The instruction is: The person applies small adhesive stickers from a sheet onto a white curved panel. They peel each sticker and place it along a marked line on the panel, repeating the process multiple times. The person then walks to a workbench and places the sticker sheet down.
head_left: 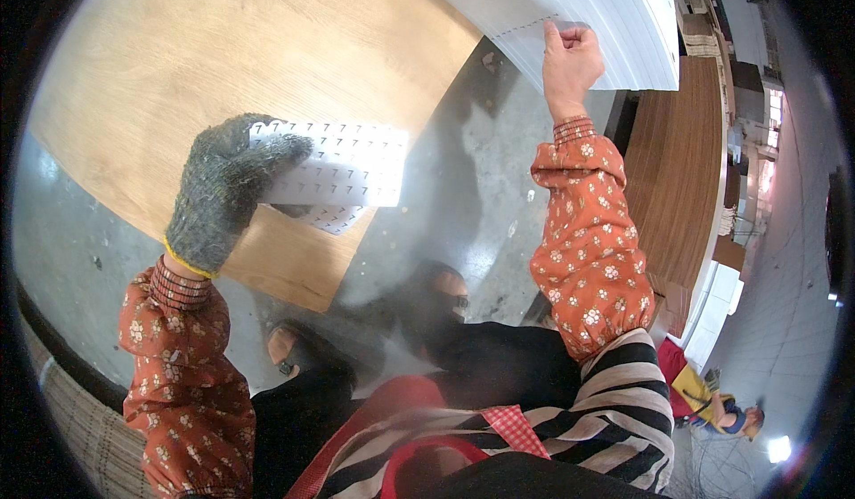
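My left hand (223, 183), in a grey knitted glove with a yellow cuff edge, grips a white label sheet (370, 168) printed with rows of small repeated characters. Beneath it hangs a second printed piece or a folded part (337, 219); I cannot tell which. Bare and closed in a pinch, my right hand (573, 61) is at the side of a tall stack of white-edged boards (623, 27). Whatever its fingertips hold is too small to make out. A slanting row of small dark marks (524, 26) runs along the stack's side up to those fingertips.
A large light wood-grain board (294, 40) lies at the left, its corner pointing toward me. Brown boards (681, 170) are stacked on the right. Grey concrete floor (445, 170) shows between. Farther right is another person (712, 399) in yellow and red.
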`<action>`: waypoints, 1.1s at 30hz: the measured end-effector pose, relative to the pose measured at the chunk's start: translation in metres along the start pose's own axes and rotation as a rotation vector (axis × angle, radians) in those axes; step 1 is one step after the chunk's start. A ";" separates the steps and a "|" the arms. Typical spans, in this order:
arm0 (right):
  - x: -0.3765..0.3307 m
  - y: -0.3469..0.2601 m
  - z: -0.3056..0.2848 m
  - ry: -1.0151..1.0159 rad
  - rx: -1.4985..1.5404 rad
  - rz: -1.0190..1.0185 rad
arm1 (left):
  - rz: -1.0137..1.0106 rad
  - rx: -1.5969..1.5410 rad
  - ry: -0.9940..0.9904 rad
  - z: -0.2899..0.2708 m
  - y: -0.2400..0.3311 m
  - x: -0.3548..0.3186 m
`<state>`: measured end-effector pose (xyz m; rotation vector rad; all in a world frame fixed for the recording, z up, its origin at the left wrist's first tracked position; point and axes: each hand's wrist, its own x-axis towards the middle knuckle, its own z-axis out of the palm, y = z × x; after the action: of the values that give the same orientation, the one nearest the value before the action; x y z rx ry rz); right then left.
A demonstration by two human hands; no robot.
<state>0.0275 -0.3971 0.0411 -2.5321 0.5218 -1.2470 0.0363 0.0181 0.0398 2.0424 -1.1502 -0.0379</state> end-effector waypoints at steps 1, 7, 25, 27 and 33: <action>0.001 -0.002 -0.001 0.000 -0.040 0.003 | -0.015 0.020 -0.026 0.000 0.001 0.001; 0.003 0.008 -0.002 -0.052 -0.004 0.217 | 0.063 0.007 0.010 0.001 0.001 0.003; -0.040 -0.131 -0.057 -1.168 0.792 0.145 | 0.240 0.343 0.030 -0.005 0.010 0.020; -0.040 -0.133 -0.057 -1.159 0.713 0.076 | 0.221 0.368 0.019 -0.005 0.011 0.018; -0.042 -0.130 -0.058 -1.171 0.676 0.080 | 0.194 0.337 -0.024 -0.002 0.000 0.016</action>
<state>-0.0176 -0.2671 0.0966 -2.1005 -0.0856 0.2106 0.0460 0.0075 0.0465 2.2110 -1.4437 0.2433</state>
